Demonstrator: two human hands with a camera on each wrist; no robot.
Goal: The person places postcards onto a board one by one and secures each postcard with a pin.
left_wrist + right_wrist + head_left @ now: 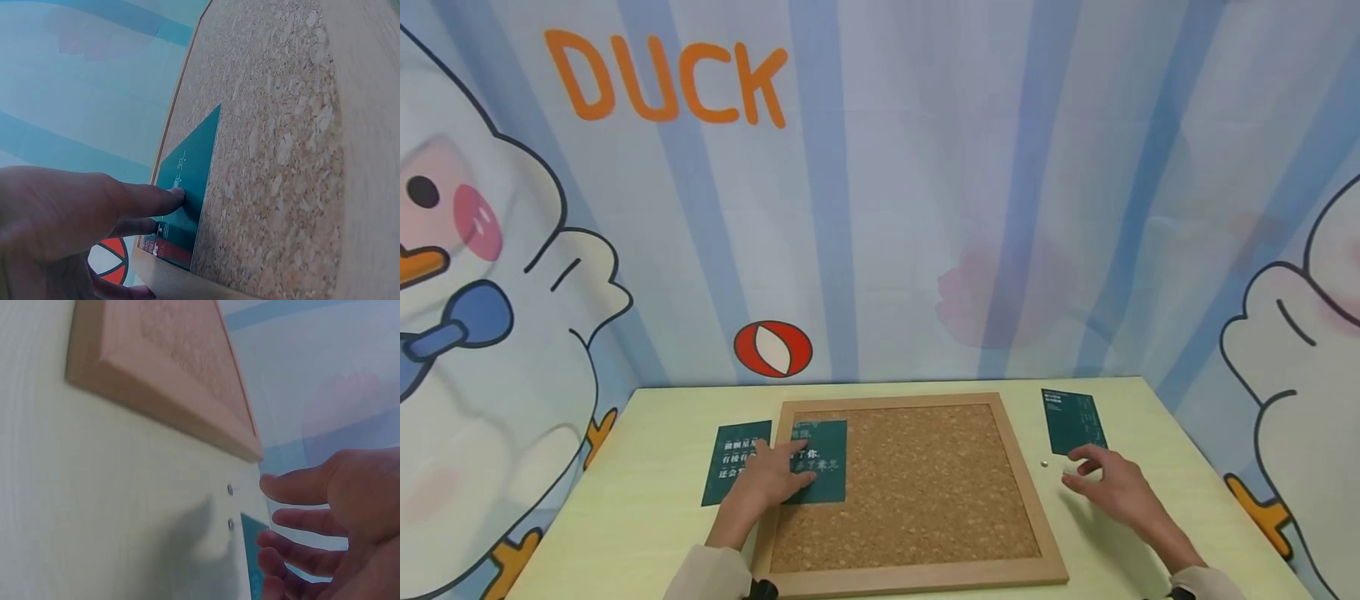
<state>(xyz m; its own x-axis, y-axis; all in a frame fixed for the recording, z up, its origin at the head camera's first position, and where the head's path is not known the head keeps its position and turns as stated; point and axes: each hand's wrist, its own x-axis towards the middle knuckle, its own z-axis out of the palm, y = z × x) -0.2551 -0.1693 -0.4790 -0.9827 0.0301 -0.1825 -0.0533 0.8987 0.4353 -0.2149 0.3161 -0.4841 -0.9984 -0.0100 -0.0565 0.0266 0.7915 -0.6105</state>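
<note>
A framed corkboard (917, 483) lies on the table, with a dark green card (831, 479) printed with white characters at its left side. My left hand (771, 477) rests on this card with fingers spread; in the left wrist view, a fingertip presses the card (194, 162) against the cork. To the right of the board, my right hand (1112, 487) hovers over the table, thumb and fingers apart and slightly bent. Near its fingertips two small pins, likely pushpins, stand on the table in the right wrist view: one pin (230, 489) and another pin (231, 524).
A second green card (733, 450) lies left of the board, partly under my left hand in view. Another green card (1071, 421) lies at the table's back right. Behind the table (655, 467) hangs a striped duck-print curtain (902, 192).
</note>
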